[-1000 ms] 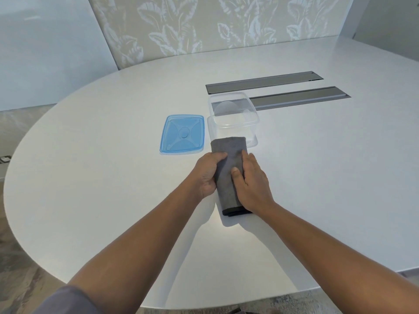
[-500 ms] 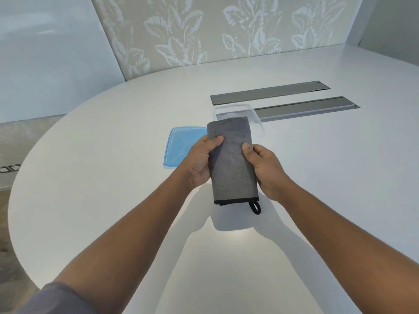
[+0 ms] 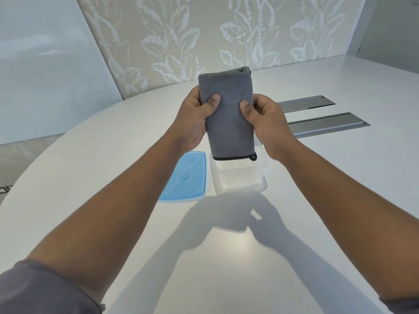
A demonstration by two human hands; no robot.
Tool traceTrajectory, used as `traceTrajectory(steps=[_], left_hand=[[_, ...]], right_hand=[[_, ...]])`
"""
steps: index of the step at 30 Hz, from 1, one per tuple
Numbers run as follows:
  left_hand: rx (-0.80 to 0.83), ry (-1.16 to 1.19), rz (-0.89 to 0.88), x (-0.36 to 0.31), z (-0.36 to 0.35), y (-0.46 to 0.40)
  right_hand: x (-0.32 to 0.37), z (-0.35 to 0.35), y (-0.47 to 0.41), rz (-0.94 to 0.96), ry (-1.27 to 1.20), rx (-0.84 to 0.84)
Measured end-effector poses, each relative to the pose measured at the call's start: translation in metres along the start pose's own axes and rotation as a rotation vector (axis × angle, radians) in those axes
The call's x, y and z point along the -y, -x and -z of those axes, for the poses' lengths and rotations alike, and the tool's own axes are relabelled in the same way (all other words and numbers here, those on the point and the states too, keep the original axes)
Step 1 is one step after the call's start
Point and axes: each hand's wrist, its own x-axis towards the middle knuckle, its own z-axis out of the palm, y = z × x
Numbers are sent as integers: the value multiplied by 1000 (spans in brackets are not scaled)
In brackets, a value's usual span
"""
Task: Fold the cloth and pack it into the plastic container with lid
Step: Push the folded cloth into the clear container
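Two bare arms reaching forward over a wide white table point(image 3: 79, 177), rounded at its far edge, with a leaf-patterned wall panel point(image 3: 204, 37) behind and two long grey metal strips point(image 3: 326, 126) set into the top at right. Folded grey cloth point(image 3: 229, 114) held up in the air between both hands, long and narrow, standing nearly upright, black-trimmed lower edge and small black loop at its bottom right corner. Lower edge hanging directly above the open clear plastic container point(image 3: 238, 177), whether touching the rim or just clear of it not tellable. Left hand point(image 3: 195, 118) clamped on the cloth's left side, thumb pressed on the front, fingers wrapped behind. Right hand point(image 3: 269, 123) clamped on the right side likewise, thumb on the front. Blue lid point(image 3: 186, 177) lying flat on the table, just beside the container on its left. Grey sleeve cuffs at both lower corners.
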Motion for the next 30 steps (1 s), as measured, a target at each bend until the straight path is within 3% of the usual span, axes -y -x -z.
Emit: traceTrajectory(steps=[7, 16, 21, 24, 30], left_hand=[[-107, -81, 103, 47, 12, -32], [-112, -891, -86, 89, 27, -41], [-51, -1239, 34, 98, 27, -45], [-51, -1449, 89, 101, 27, -48], [24, -1617, 113, 110, 27, -52]], right_hand=[[-44, 16, -39, -108, 187, 3], [-87, 26, -56, -258, 622, 31], [-90, 18, -54, -338, 978, 27], [-97, 17, -57, -343, 1076, 46], [-108, 12, -56, -393, 1187, 135]])
